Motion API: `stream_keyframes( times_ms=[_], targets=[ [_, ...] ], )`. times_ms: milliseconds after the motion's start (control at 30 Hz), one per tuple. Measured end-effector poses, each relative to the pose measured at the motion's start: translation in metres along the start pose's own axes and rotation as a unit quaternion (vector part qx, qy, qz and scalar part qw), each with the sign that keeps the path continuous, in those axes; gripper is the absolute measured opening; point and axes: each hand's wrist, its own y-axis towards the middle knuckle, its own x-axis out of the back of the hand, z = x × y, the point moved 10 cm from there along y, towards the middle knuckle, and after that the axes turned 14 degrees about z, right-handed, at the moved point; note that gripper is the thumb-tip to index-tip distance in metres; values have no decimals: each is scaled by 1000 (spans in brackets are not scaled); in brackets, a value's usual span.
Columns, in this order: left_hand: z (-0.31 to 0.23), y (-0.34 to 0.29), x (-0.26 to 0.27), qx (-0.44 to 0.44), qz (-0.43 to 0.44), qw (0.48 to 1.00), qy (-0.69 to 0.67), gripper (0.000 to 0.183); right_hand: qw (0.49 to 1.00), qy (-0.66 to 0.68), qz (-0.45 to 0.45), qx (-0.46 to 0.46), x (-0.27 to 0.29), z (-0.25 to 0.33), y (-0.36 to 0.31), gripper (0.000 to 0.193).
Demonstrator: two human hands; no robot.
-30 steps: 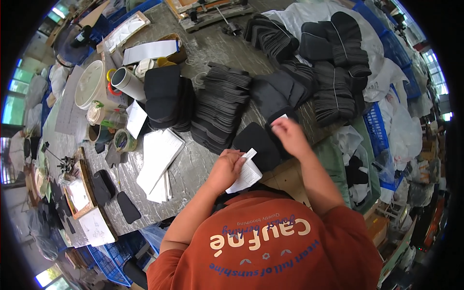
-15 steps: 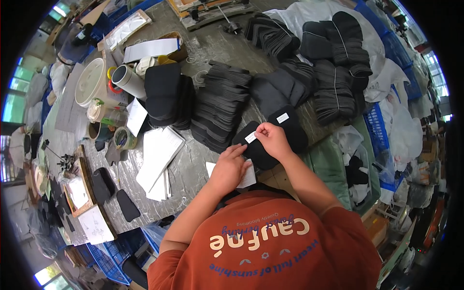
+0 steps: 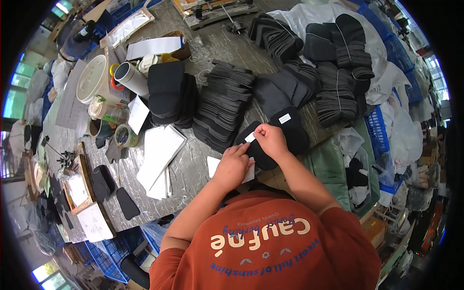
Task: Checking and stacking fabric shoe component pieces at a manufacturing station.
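Observation:
A black rounded fabric pad (image 3: 262, 157) lies at the table's near edge with a small white label (image 3: 250, 137) on its upper part. My right hand (image 3: 271, 141) pinches the label's right end between thumb and index finger. My left hand (image 3: 233, 165) reaches its fingertips to the pad just below the label. White paper (image 3: 250, 174) shows on both sides of the left hand, gripped under its thumb; the rest is hidden by the palm. Beside them, a second black pad (image 3: 296, 135) carries its own white label (image 3: 284, 118).
Fanned black pads (image 3: 223, 106) stand beyond my hands, with another pile (image 3: 164, 92) to their left. Tied bundles (image 3: 335, 94) sit at the far right. White papers (image 3: 157, 162), a white tumbler (image 3: 130, 78) and a tub (image 3: 93, 79) occupy the left. A blue crate (image 3: 377, 128) stands right.
My left hand has shifted slightly, its fingertips moving closer to the label, and the paper under it has tilted. My right hand keeps its pinch at the label. The whole view has shifted a little.

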Motion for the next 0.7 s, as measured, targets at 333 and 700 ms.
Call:
stream_keyframes(
  times_ms=[333, 700],
  targets=[
    [-5, 10, -6, -1, 28, 996, 82, 20, 998, -39, -55, -13, 10, 4, -2, 25],
    [0, 0, -9, -13, 15, 1000, 19, 21, 976, -172, -115, 74, 19, 17, -1, 26]
  ],
)
